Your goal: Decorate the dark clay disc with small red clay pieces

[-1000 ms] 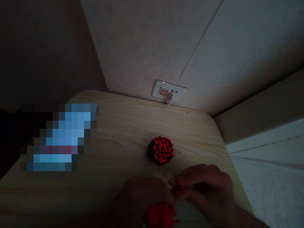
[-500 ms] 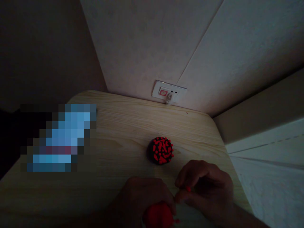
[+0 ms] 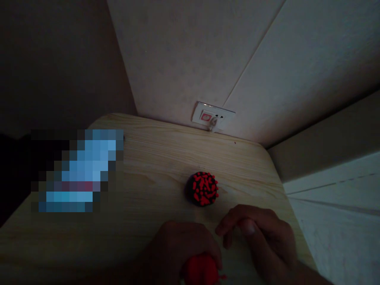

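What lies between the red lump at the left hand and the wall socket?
In the head view: part of the left hand, then the black, red-spotted round object, resting on the wooden tabletop.

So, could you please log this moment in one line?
left hand: around red lump | right hand: curled, contents unclear | red-spotted black piece: on table

No readable text anywhere, tbh. The reddish square (image 3: 206, 117) on the wall socket (image 3: 228, 118) has a pale mark, too small to read.
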`<state>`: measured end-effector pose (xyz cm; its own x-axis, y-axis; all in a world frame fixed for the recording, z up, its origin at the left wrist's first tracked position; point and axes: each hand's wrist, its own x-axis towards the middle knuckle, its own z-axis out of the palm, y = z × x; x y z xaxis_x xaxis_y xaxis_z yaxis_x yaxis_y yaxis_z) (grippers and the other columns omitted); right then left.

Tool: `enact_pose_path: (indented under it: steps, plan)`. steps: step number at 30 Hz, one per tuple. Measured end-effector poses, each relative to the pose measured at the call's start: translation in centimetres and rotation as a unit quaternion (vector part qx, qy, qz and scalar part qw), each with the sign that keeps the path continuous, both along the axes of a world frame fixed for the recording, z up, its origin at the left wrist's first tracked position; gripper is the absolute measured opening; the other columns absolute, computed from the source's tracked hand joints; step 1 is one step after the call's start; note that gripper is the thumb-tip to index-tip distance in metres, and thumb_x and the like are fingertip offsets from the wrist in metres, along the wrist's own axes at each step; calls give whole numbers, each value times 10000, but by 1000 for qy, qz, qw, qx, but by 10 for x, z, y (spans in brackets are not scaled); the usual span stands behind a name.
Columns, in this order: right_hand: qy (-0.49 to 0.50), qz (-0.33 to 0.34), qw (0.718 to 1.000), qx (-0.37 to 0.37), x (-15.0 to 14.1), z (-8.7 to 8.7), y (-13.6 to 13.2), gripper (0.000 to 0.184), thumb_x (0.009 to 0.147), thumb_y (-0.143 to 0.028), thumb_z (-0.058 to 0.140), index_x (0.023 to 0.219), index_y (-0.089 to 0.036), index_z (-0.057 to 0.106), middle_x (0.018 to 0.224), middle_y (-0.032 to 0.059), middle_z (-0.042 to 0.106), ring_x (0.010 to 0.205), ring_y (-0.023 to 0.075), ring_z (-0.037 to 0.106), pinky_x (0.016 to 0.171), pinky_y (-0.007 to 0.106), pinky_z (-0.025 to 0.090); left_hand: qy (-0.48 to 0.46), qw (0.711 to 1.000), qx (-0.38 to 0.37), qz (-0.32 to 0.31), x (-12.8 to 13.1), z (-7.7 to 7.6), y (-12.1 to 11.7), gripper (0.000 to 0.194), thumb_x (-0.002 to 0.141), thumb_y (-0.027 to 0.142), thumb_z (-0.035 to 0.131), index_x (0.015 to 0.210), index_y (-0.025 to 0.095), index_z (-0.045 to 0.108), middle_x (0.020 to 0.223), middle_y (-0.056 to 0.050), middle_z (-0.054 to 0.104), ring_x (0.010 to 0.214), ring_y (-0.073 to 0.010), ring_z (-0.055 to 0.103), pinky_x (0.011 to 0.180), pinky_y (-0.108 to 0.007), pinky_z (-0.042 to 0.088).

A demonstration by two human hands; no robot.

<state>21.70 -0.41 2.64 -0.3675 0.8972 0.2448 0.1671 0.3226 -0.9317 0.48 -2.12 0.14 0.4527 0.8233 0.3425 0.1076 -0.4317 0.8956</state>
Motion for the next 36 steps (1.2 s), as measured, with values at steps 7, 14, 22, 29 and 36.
enact_pose_path:
  steps: [7,14,22,29,36]
  plan:
    - [-25,-3,997,72,-2,-2,6,312,1017,-231,590,757,-189,756,573,46,728,484,157,687,488,231,533,-109,991,50,-57,8,-25,13,117,780,185,643,888,224,622,695,49,676,494,-82,550,548,-169,468]
    - [3,-123,988,97,-2,-10,9,319,931,-44,662,1116,-266,798,811,14,739,660,128,675,610,238,556,-44,999,22,7,1,2,9,200,666,71,605,814,197,649,695,36,710,577,-96,617,634,-156,499]
    - [7,-141,988,69,-1,-16,10,326,958,-61,650,1149,-291,779,948,25,775,758,129,694,674,232,578,-44,999,11,17,4,-3,11,208,656,59,593,800,200,643,671,40,689,562,-93,614,603,-155,478]
    - [31,-126,988,88,-3,-11,16,172,781,-85,863,848,-225,790,733,11,736,674,148,671,620,249,553,-73,997,33,-11,3,-9,12,248,659,57,608,840,226,625,681,61,674,522,-85,577,538,-166,458]
    - [13,-146,989,-2,2,-14,13,477,1063,-390,545,659,-176,684,583,17,617,553,118,566,532,250,438,3,1000,18,5,-4,1,13,220,716,81,600,843,259,620,672,98,661,519,-80,595,553,-165,488]
